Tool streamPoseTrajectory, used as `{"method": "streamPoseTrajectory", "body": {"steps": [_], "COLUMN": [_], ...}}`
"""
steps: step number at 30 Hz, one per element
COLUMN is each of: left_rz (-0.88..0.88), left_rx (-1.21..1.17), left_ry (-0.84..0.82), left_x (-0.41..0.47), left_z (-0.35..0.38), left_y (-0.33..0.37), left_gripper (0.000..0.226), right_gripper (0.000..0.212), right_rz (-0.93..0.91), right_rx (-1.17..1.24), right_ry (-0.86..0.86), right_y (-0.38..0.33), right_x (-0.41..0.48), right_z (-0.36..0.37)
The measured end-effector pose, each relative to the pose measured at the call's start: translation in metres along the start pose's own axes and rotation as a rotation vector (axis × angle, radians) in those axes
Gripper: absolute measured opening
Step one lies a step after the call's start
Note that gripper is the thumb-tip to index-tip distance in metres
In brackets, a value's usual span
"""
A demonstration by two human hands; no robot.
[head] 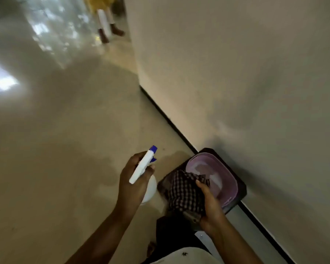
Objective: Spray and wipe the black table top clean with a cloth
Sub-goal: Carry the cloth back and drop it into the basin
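Over the near left corner of the black worktop [242,189], the right grip [211,206] pinches a checked cloth [185,191] in a bunch. I cannot tell if the cloth touches the top.

The left grip [133,178] is curled tight round the neck of a white spray bottle [143,166]. It holds the bottle over the floor [65,149], just beside the worktop's left edge. The blue nozzle points ahead along the floor. The worktop lies to the right of it, so I think the bottle must turn right to spray it. The cloth hand is nearer.

A pink basin [215,174] sits on the worktop and hides most of it. It stands in the way. The wall [236,73] runs along the worktop's right edge.
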State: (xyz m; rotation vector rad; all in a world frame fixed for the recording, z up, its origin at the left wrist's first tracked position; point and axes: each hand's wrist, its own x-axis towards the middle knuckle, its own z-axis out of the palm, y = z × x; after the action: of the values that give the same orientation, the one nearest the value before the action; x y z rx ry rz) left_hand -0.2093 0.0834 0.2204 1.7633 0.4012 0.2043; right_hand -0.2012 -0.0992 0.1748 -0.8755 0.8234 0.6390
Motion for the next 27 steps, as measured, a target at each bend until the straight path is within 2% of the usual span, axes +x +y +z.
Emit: {"method": "streamPoseTrajectory", "body": {"steps": [4,8,10,13,18,21,24,27], "left_rz": [0.146,0.195,0.188,0.139,0.073,0.061,0.146,0.149], "left_rx": [0.012,0.082,0.172,0.312,0.306,0.371,0.471,0.562], "left_ry": [-0.21,-0.379,-0.477,-0.639,-0.849,-0.942,-1.035,-1.081], "left_x": [0.045,0.08,0.095,0.112,0.124,0.13,0.135,0.141], "left_z": [0.061,0.121,0.147,0.179,0.207,0.22,0.225,0.219], "left_y": [0.001,-0.003,-0.014,-0.038,-0.08,-0.108,-0.138,-0.155], "left_gripper": [0.032,0.03,0.025,0.041,0.054,0.063,0.07,0.065], "right_gripper": [0.03,0.044,0.045,0.042,0.036,0.031,0.021,0.022], "right_rz": [-0.085,-0.162,-0.19,-0.194,-0.175,-0.148,-0.13,-0.134], "right_rx": [0.248,0.368,0.396,0.461,0.608,0.589,0.525,0.462], "right_ry": [0.144,0.325,0.384,0.481,0.597,0.648,0.695,0.753], "right_y": [-0.032,-0.054,-0.061,-0.061,-0.039,-0.024,-0.017,-0.011], "right_x": [0.019,0.04,0.047,0.054,0.067,0.08,0.092,0.106], "right_z": [-0.032,-0.055,-0.064,-0.081,-0.098,-0.103,-0.103,-0.1]}}
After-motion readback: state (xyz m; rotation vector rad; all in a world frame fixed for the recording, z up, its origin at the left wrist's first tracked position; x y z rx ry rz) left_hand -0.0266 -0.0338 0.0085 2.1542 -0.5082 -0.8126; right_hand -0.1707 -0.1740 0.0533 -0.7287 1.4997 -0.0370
